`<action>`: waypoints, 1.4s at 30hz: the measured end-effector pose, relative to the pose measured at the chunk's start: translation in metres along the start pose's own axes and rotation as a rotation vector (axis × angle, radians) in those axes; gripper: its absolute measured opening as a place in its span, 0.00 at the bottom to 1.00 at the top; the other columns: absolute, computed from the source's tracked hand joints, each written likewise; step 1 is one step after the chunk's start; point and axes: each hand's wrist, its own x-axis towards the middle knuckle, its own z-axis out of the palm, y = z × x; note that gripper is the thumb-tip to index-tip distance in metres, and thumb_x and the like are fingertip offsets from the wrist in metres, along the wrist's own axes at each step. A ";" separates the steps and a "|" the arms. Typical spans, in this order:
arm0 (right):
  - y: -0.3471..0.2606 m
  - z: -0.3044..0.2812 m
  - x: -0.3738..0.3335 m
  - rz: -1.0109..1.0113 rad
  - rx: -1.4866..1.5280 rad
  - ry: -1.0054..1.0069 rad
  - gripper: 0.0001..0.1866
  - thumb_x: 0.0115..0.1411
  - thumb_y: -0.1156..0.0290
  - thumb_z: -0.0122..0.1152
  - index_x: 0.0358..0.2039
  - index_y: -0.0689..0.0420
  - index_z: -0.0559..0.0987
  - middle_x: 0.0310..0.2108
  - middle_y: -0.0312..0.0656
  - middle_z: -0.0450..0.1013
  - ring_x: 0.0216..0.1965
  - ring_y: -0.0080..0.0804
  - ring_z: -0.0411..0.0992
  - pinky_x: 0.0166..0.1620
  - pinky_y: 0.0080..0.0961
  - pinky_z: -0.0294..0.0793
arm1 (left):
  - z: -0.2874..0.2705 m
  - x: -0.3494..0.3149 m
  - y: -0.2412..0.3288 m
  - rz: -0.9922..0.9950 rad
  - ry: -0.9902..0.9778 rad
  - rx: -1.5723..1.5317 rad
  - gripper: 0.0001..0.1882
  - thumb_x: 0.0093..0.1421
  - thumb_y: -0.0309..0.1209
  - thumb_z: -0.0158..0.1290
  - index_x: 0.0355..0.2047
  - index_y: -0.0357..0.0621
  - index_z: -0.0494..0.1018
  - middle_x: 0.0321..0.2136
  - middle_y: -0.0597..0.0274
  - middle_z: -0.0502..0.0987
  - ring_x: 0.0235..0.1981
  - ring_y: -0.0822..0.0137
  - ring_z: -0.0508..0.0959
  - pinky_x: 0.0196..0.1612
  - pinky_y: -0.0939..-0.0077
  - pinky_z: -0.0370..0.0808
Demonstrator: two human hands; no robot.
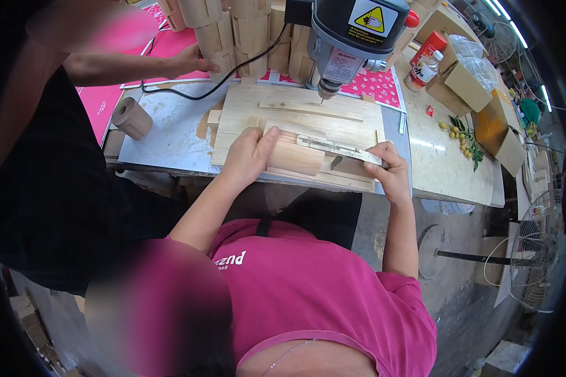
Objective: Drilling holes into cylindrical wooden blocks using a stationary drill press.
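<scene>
My left hand (250, 154) is closed around the left end of a pale wooden cylinder (295, 157), which lies on its side over a flat wooden board (236, 135). Between thumb and fingers, my right hand (390, 169) grips one end of a slim metal vernier caliper (336, 148). Its other end lies along the top of the cylinder, slanting down toward my right hand. Just beyond both hands stands a small bench drill (346, 60), its bit (322, 99) pointing down above the board. A thin wooden strip (311, 112) lies across the board under the bit.
Another person's hand (198, 61) touches stacked wooden cylinders (217, 47) at the back left. One cylinder (132, 118) stands alone on the left. A black cable (201, 96) crosses the table. To the right are a bottle (424, 70), yellow fruit (464, 143), cardboard boxes (462, 88) and a fan (534, 251).
</scene>
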 end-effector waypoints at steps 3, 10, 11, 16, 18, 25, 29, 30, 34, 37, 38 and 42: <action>0.009 0.005 0.006 0.070 0.075 0.032 0.12 0.42 0.79 0.65 0.31 0.60 0.78 0.29 0.32 0.64 0.34 0.21 0.63 0.38 0.15 0.62 | -0.004 0.003 0.008 0.079 -0.162 0.234 0.28 0.56 0.50 0.45 0.27 0.29 0.70 0.28 0.43 0.72 0.28 0.52 0.73 0.35 0.66 0.69; 0.016 0.013 0.019 -0.051 -0.083 0.060 0.14 0.41 0.80 0.65 0.31 0.60 0.78 0.29 0.33 0.65 0.33 0.22 0.64 0.38 0.15 0.63 | 0.008 0.003 -0.013 0.081 -0.267 -0.209 0.29 0.39 0.36 0.64 0.41 0.33 0.69 0.30 0.56 0.72 0.32 0.65 0.73 0.37 0.76 0.70; 0.016 0.013 0.023 -0.076 -0.120 0.059 0.13 0.41 0.80 0.65 0.32 0.60 0.78 0.29 0.33 0.65 0.33 0.22 0.64 0.38 0.15 0.63 | 0.012 0.003 -0.021 0.132 -0.207 -0.298 0.31 0.38 0.33 0.65 0.42 0.34 0.68 0.32 0.56 0.71 0.34 0.67 0.72 0.37 0.78 0.70; 0.023 0.008 0.030 -0.101 -0.232 0.078 0.14 0.41 0.80 0.65 0.32 0.60 0.77 0.30 0.35 0.66 0.33 0.24 0.65 0.38 0.17 0.64 | 0.031 0.004 -0.036 0.525 0.082 0.114 0.34 0.32 0.31 0.65 0.43 0.35 0.67 0.35 0.55 0.69 0.37 0.57 0.70 0.41 0.69 0.69; 0.023 0.010 0.035 -0.126 -0.275 0.083 0.15 0.41 0.80 0.65 0.33 0.60 0.77 0.30 0.36 0.66 0.33 0.24 0.65 0.37 0.17 0.64 | 0.041 0.014 -0.048 0.553 0.149 0.178 0.34 0.31 0.34 0.64 0.43 0.37 0.68 0.33 0.55 0.69 0.37 0.54 0.68 0.42 0.64 0.66; 0.030 0.024 0.075 -0.126 -0.429 0.232 0.17 0.40 0.77 0.67 0.35 0.59 0.76 0.30 0.40 0.68 0.32 0.29 0.67 0.36 0.20 0.67 | 0.039 0.047 -0.049 0.499 0.281 0.420 0.33 0.32 0.41 0.63 0.42 0.47 0.71 0.30 0.65 0.71 0.37 0.61 0.66 0.42 0.66 0.57; 0.030 0.034 0.074 -0.124 -0.415 0.246 0.18 0.41 0.77 0.66 0.36 0.60 0.76 0.32 0.40 0.68 0.35 0.30 0.68 0.38 0.20 0.66 | 0.027 0.054 -0.056 0.508 0.204 0.418 0.33 0.33 0.42 0.63 0.43 0.48 0.70 0.28 0.67 0.71 0.38 0.63 0.67 0.42 0.67 0.56; 0.031 0.032 0.075 -0.146 -0.341 0.205 0.19 0.42 0.77 0.65 0.38 0.58 0.75 0.34 0.40 0.68 0.37 0.29 0.67 0.40 0.20 0.66 | 0.026 0.055 -0.057 0.509 0.198 0.416 0.33 0.33 0.42 0.63 0.43 0.48 0.70 0.28 0.67 0.71 0.38 0.63 0.67 0.42 0.67 0.56; 0.019 0.017 0.078 -0.088 0.002 0.122 0.25 0.46 0.77 0.63 0.48 0.55 0.69 0.41 0.38 0.68 0.44 0.28 0.65 0.45 0.23 0.64 | 0.025 0.058 -0.059 0.486 0.127 0.380 0.31 0.34 0.41 0.62 0.42 0.48 0.71 0.27 0.67 0.70 0.37 0.63 0.67 0.41 0.68 0.57; -0.031 -0.010 0.103 -0.245 0.072 0.312 0.27 0.53 0.70 0.58 0.53 0.60 0.60 0.45 0.43 0.66 0.48 0.30 0.64 0.48 0.26 0.66 | 0.023 0.056 -0.062 0.466 0.125 0.400 0.30 0.35 0.41 0.62 0.42 0.48 0.71 0.27 0.68 0.70 0.36 0.63 0.68 0.40 0.68 0.57; -0.064 -0.015 0.116 -0.257 -0.010 0.455 0.27 0.55 0.67 0.56 0.53 0.61 0.59 0.44 0.46 0.66 0.48 0.30 0.65 0.46 0.26 0.68 | 0.021 0.055 -0.063 0.467 0.140 0.419 0.30 0.35 0.42 0.62 0.42 0.48 0.71 0.27 0.68 0.70 0.36 0.63 0.68 0.40 0.68 0.58; -0.130 -0.048 0.167 -0.455 -0.248 0.416 0.23 0.59 0.59 0.47 0.52 0.59 0.64 0.42 0.46 0.69 0.45 0.32 0.69 0.43 0.23 0.70 | 0.025 0.057 -0.056 0.473 0.098 0.401 0.30 0.36 0.42 0.61 0.42 0.48 0.70 0.26 0.67 0.70 0.35 0.63 0.69 0.40 0.68 0.58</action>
